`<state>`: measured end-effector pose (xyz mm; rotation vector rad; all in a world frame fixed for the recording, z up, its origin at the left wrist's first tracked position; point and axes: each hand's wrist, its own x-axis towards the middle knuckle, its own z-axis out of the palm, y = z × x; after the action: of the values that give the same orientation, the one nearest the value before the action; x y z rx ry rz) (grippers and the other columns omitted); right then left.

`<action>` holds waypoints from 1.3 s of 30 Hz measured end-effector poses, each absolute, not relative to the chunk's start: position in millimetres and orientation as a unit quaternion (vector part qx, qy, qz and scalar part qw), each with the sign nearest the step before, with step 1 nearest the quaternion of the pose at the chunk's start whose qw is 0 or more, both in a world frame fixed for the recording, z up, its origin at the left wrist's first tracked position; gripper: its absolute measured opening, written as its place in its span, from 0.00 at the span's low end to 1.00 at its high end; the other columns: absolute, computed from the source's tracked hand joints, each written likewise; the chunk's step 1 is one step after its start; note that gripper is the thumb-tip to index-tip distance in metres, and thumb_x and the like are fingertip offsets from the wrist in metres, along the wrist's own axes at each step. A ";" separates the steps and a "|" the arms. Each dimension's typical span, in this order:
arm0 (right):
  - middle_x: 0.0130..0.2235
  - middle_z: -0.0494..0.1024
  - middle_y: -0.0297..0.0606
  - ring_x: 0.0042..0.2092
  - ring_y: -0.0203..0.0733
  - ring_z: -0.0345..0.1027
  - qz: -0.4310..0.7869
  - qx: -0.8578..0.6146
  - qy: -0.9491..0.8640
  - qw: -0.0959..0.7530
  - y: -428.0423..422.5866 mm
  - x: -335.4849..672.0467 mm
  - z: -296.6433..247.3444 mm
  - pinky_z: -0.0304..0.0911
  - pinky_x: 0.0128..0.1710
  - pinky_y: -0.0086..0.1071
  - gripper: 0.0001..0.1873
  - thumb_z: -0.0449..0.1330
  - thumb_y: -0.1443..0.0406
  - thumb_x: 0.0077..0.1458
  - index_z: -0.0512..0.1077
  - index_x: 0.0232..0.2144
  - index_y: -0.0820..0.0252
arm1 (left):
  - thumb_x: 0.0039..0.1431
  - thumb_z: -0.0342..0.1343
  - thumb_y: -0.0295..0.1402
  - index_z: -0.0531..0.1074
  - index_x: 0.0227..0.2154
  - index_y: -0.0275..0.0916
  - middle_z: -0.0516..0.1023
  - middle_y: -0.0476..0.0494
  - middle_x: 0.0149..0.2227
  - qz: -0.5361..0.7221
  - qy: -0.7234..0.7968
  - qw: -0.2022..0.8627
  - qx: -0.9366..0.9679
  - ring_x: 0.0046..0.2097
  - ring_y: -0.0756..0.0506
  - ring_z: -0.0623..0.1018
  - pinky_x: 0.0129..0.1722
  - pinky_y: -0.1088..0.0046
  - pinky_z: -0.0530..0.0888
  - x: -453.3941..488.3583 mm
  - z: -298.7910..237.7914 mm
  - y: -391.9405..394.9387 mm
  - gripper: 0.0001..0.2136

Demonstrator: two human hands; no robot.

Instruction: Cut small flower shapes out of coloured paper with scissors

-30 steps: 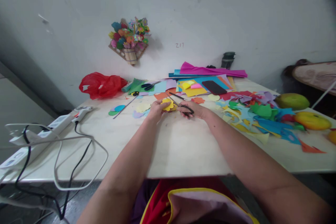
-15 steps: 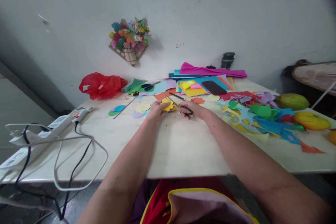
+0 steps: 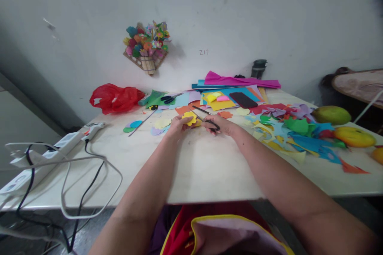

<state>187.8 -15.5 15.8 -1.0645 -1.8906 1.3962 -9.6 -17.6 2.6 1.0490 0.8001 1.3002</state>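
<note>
My left hand (image 3: 177, 125) pinches a yellow flower-shaped paper cutout (image 3: 190, 118) over the middle of the white table (image 3: 206, 167). My right hand (image 3: 222, 124) is closed through the black handles of a pair of scissors (image 3: 209, 122), whose blades point left toward the cutout's edge. Both hands sit close together, far out from the table's near edge. Pale paper shapes (image 3: 161, 123) lie just left of my left hand.
Coloured paper scraps (image 3: 299, 135) cover the table's right side, with mangoes (image 3: 332, 114) at the far right. Paper sheets, a black phone (image 3: 243, 99) and a second pair of scissors (image 3: 169, 98) lie at the back. A red bag (image 3: 115, 97) and a power strip (image 3: 44, 159) are on the left.
</note>
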 end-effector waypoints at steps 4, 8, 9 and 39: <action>0.18 0.68 0.28 0.15 0.28 0.59 0.519 -0.396 -0.704 0.280 -14.9 187.6 14.7 0.43 0.10 0.21 0.14 0.63 0.58 0.53 0.64 0.25 0.60 | 0.38 0.69 0.30 0.78 0.28 0.28 0.80 0.37 0.28 0.561 0.342 0.601 0.454 0.29 0.45 0.79 0.33 0.68 0.76 -9.4 3.6 -18.8 0.13; 0.17 0.68 0.27 0.15 0.28 0.59 0.520 -0.394 -0.704 0.282 -13.8 187.8 12.9 0.42 0.10 0.21 0.14 0.63 0.58 0.52 0.64 0.25 0.60 | 0.36 0.69 0.29 0.78 0.26 0.28 0.80 0.38 0.29 0.569 0.342 0.601 0.445 0.29 0.45 0.79 0.32 0.69 0.76 -9.4 3.7 -18.5 0.12; 0.17 0.68 0.27 0.15 0.28 0.59 0.523 -0.392 -0.702 0.283 -13.4 187.9 12.5 0.42 0.10 0.21 0.14 0.63 0.58 0.52 0.64 0.25 0.60 | 0.36 0.69 0.29 0.78 0.27 0.28 0.81 0.37 0.29 0.569 0.341 0.602 0.445 0.29 0.45 0.79 0.32 0.69 0.77 -9.3 3.6 -18.2 0.12; 0.16 0.66 0.26 0.14 0.28 0.57 0.548 -0.407 -0.676 0.278 -12.8 186.5 11.2 0.50 0.13 0.22 0.12 0.64 0.59 0.51 0.66 0.25 0.58 | 0.45 0.64 0.23 0.76 0.30 0.28 0.81 0.37 0.30 0.566 0.369 0.619 0.401 0.27 0.47 0.80 0.31 0.73 0.79 -9.2 5.5 -18.4 0.07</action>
<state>186.5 -12.8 11.2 -1.0927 -1.8143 1.4716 -9.2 -18.4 5.5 0.9237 0.8488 1.3015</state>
